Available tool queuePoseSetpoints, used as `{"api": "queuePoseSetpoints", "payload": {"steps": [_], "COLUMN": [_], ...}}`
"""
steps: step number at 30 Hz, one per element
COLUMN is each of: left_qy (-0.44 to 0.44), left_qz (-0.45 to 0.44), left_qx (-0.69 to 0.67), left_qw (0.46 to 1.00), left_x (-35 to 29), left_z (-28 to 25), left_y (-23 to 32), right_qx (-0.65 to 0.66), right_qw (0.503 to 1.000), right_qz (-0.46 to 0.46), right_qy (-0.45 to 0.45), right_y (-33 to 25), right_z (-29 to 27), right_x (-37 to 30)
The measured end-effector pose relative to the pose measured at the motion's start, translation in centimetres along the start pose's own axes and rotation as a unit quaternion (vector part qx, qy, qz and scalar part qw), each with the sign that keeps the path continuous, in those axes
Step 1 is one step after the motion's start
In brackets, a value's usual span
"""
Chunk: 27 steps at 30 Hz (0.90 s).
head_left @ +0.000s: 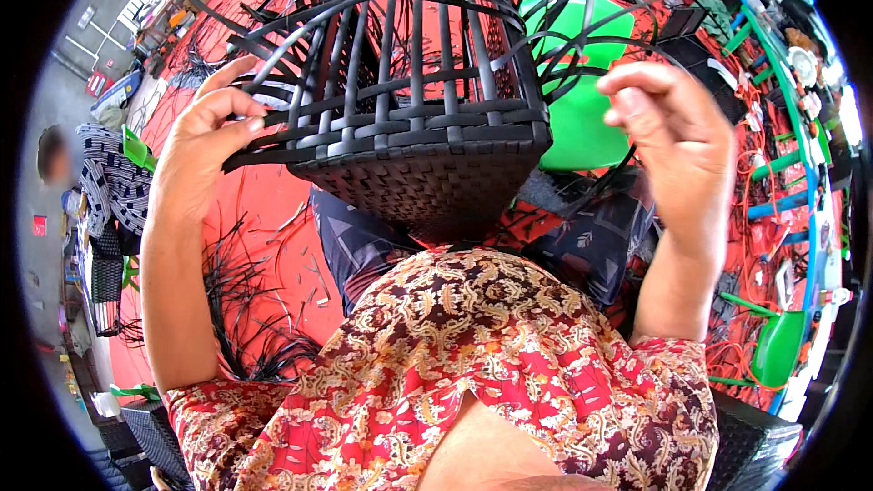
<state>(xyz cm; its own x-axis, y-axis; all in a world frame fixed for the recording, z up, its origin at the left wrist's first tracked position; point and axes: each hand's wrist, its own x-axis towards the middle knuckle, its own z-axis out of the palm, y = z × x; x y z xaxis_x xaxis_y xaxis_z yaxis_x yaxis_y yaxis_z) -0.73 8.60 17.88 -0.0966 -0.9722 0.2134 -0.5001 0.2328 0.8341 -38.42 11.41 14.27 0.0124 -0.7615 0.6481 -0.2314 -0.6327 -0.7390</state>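
Note:
A half-woven black basket [427, 164] of flat plastic strips rests on my lap, its woven base toward me and loose upright strips fanning away. My left hand [205, 141] grips the basket's left rim, thumb on the top woven band. My right hand [673, 127] is raised to the right of the basket, fingers curled, pinching a thin black strip [582, 55] that arcs back to the basket.
A green plastic stool [582, 118] stands behind the basket on the red floor [273, 209]. Loose black strips [236, 300] lie at my left. Another person [86, 182] sits far left beside a black basket. Green frames [773, 345] stand at the right.

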Motion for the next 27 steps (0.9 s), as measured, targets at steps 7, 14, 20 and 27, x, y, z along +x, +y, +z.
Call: {"api": "queuePoseSetpoints", "payload": {"steps": [7,14,20,27], "left_qy": [0.049,0.002,0.223,0.093], "left_qz": [0.004,-0.086,0.015,0.362], "left_qx": [0.091,0.087,0.372,0.350], "left_qw": [0.995,0.993,0.901,0.859], "left_x": [-2.1,-6.7,-6.0,-5.0], "left_z": [-2.1,-8.6,-7.7,7.5], "left_y": [1.2,-1.4,-1.9,6.3], "right_qx": [0.063,-0.008,-0.263,-0.288], "right_qw": [0.998,0.995,0.932,0.923], "right_qz": [0.010,-0.063,-0.216,-0.243], "right_qy": [-0.025,-0.074,-0.124,-0.071], "right_y": [3.4,2.7,0.5,1.6], "right_z": [3.5,4.0,4.9,6.7], "right_x": [-0.6,-0.8,0.2,-0.4]}}
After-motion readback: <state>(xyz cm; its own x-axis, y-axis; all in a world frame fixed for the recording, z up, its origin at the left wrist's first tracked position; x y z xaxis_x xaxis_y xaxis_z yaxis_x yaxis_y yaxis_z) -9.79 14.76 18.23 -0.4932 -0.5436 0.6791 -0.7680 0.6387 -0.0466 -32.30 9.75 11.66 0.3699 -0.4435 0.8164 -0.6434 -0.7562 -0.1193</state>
